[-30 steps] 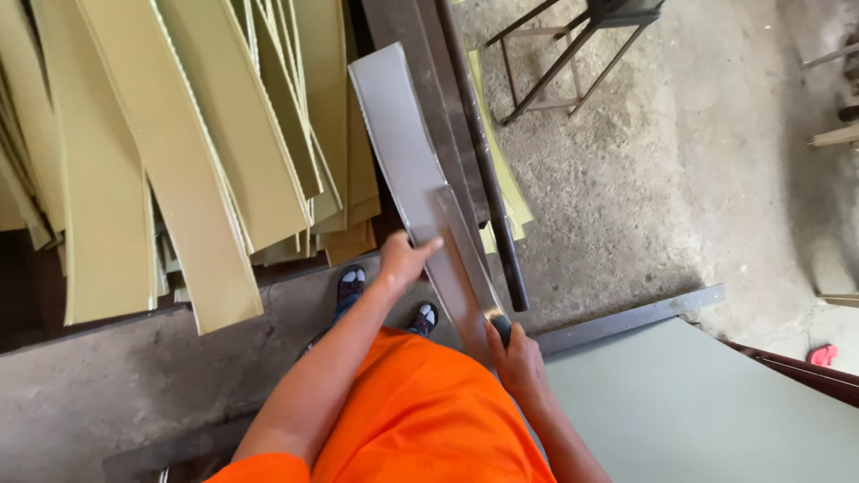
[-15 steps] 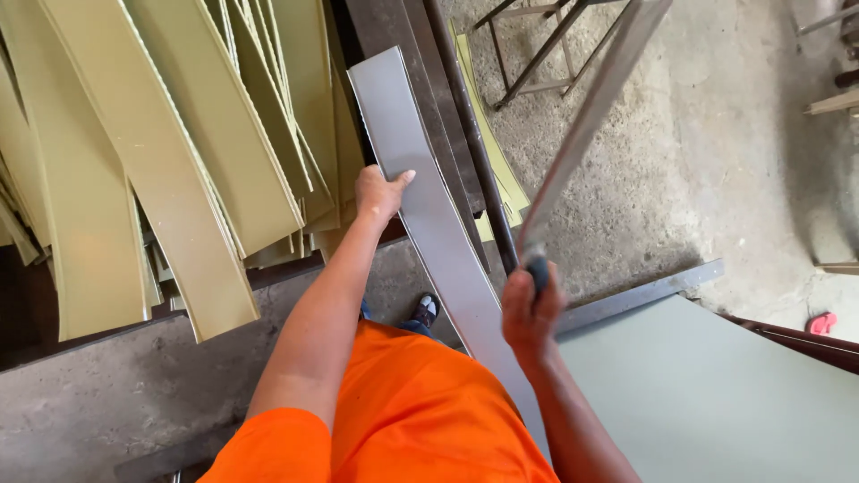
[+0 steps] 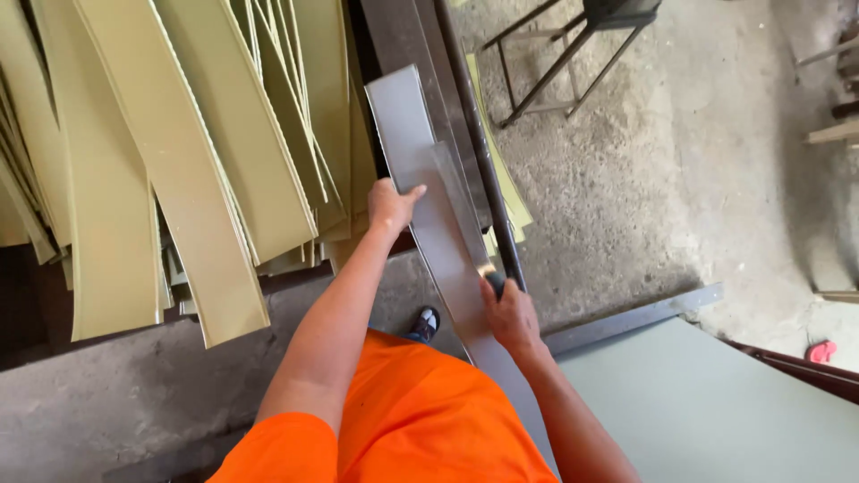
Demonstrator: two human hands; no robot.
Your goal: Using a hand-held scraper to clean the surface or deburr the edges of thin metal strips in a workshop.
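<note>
Grey metal strip (image 3: 429, 197) under left hand (image 3: 390, 206), right hand (image 3: 508, 315) gripping lever (image 3: 474, 152)

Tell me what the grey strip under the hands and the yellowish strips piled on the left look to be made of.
Grey strip: probably thin sheet metal, with a dull silvery sheen and crisp straight edges. Yellowish strips: likely the same sheet, coated olive-yellow; they are thin, bow slightly and show folded edges. The left hand rests on the grey strip.

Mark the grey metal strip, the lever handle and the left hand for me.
grey metal strip (image 3: 407, 134): head view, on its flat upper part.
lever handle (image 3: 495, 283): head view, on the dark grip above the right hand.
left hand (image 3: 391, 206): head view, on the back of the hand.
</note>
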